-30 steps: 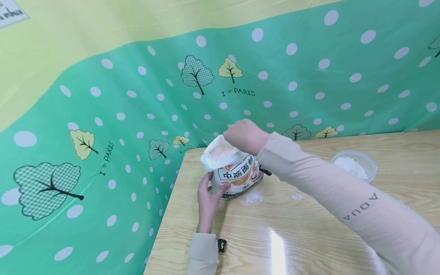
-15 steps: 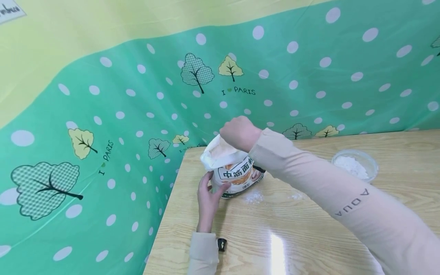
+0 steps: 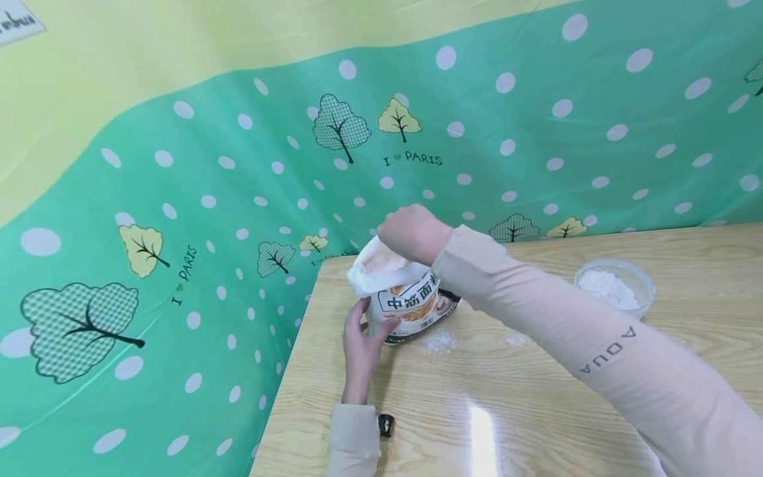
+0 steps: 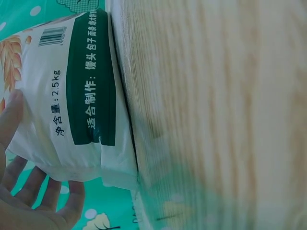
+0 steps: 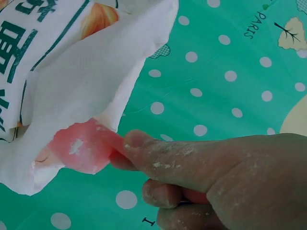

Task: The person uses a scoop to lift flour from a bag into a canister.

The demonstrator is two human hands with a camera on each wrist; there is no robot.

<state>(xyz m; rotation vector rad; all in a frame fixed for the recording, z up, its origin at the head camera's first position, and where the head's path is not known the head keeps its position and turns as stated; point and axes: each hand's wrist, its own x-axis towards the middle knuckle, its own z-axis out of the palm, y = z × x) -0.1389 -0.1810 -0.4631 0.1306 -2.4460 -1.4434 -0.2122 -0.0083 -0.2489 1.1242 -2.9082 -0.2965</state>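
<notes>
An opened white flour bag (image 3: 411, 305) stands on the table, its mouth folded outward. My left hand (image 3: 361, 341) grips its lower left side, thumb on the front and fingers behind; the left wrist view shows the fingers (image 4: 36, 187) bent round the bag. Over the bag's mouth is my right hand (image 3: 414, 232), knuckles up. In the right wrist view, that flour-dusted hand (image 5: 187, 172) pinches the handle of a translucent pink spoon (image 5: 81, 146). The spoon's bowl is at the bag's rim, with a little flour on it. Inside the bag, the contents are mostly hidden.
A clear glass bowl (image 3: 640, 281) holding white flour (image 3: 607, 289) stands right of the bag, beyond my right forearm. Spilled flour (image 3: 440, 342) lies before the bag. A green dotted cloth (image 3: 238, 199) hangs behind and left of the wooden table (image 3: 441, 411).
My right hand and forearm have shifted slightly left over the bag's mouth. The left hand keeps its grip on the bag's side.
</notes>
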